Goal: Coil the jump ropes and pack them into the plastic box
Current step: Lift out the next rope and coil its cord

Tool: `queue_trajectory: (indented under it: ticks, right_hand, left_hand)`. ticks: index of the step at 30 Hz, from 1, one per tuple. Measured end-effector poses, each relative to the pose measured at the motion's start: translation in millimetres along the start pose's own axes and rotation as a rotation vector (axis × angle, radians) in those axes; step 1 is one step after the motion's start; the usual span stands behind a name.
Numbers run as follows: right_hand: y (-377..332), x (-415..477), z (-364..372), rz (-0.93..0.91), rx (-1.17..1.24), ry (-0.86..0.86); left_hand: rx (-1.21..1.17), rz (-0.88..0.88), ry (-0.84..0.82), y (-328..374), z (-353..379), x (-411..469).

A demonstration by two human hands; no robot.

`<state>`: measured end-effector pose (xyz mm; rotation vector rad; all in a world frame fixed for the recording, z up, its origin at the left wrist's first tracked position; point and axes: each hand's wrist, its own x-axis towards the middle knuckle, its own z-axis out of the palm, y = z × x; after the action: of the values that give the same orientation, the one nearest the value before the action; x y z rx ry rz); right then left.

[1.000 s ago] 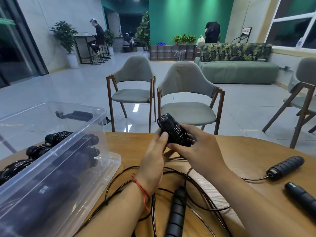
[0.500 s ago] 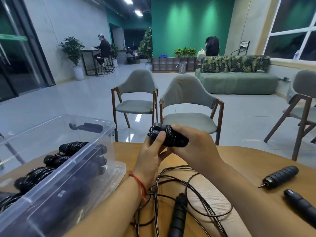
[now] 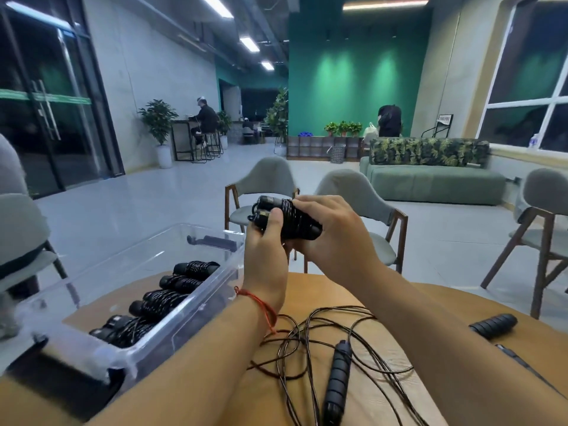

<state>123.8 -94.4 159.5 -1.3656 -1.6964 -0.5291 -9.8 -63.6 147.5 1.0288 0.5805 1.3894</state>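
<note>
Head view: my left hand [image 3: 264, 241] and right hand [image 3: 332, 238] both curled round wound jump rope [image 3: 289, 219], held above table [image 3: 461, 298], near plastic box [image 3: 221, 232]. Several coiled ropes [image 3: 166, 299] already inside. One loose rope [image 3: 338, 373] and another handle [image 3: 491, 325] lie on table, not yet coiled.

Centre of frame: the left hand [image 3: 264, 241] and right hand [image 3: 332, 238] grip a coiled jump rope [image 3: 285, 216], its cord wound round the two black handles, held above the far edge of the wooden table [image 3: 547, 342]. Left hand's thumb lies over the bundle's left end; right hand's fingers curl over its top. Lower left: a clear plastic box [image 3: 184, 321] holding a row of coiled ropes [image 3: 163, 299]. Lower centre: a loose rope [image 3: 322, 342] tangled on the table, one handle [image 3: 336, 382] lying among the loops. Right edge: a second handle [image 3: 493, 325]. Behind: two grey chairs [image 3: 353, 192].
</note>
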Motion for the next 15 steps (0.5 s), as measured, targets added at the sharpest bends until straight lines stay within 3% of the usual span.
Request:
queue_trajectory:
  ticks: [7, 15]
  right_hand:
    - [-82, 28, 16, 0.026, 0.17, -0.067]
    - [-159, 59, 63, 0.012, 0.157, -0.308]
  left_hand:
    - [0.213, 0.046, 0.035, 82, -69, -8]
    - [0.583, 0.126, 0.149, 149, -170, 0]
